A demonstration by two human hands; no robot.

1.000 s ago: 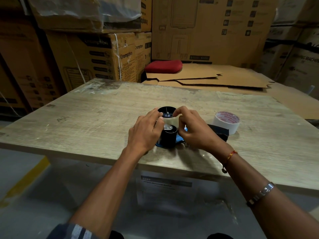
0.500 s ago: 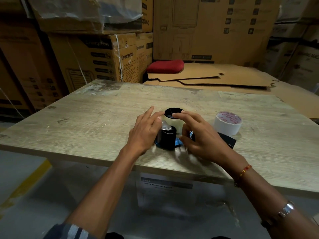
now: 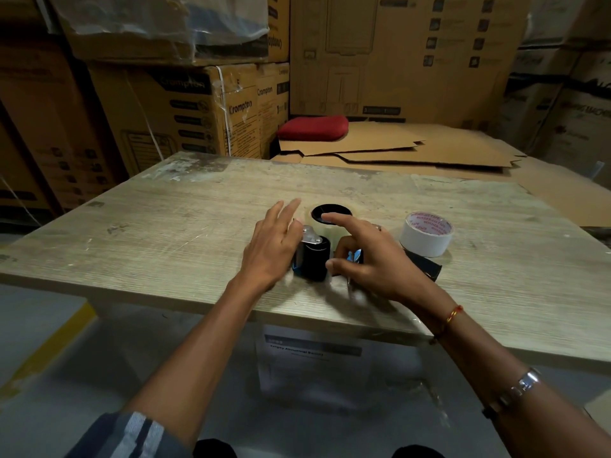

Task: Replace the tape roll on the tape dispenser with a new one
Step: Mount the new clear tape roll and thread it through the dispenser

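Stacked cardboard boxes [image 3: 185, 107] fill the background at far left, one printed "Crompton". In front of them stands the wooden table [image 3: 165, 226], its worn top carrying everything described here.

Your left hand [image 3: 274, 246] lies over the left side of the tape dispenser [image 3: 312, 259], fingers straight and spread and pointing away from you, holding nothing; the palm appears to rest against the dispenser's black roller and metal plate, though the exact contact is hidden.

The tape dispenser sits near the table's middle, close to the near edge. A clear tape roll [image 3: 325, 223] is seated on its black hub [image 3: 331, 213], just beyond the roller.

Your right hand [image 3: 373, 259] comes next. Its index finger [image 3: 344, 223] is stretched out, its tip at the top rim of the clear tape roll and hub. The thumb and the remaining fingers are curled down around the blue and black body of the dispenser; how firmly they hold it cannot be told. A red thread circles that wrist, and a metal bracelet sits further up the forearm.

A white tape roll [image 3: 426, 238] with red print on its core lies flat to the right of the hand, apart from it. The dispenser's black handle [image 3: 425, 267] shows just beside the roll's near side.

Behind the table, right of centre, flattened cardboard sheets [image 3: 413, 150] are piled, with a red cushion [image 3: 312, 127] on their left end.
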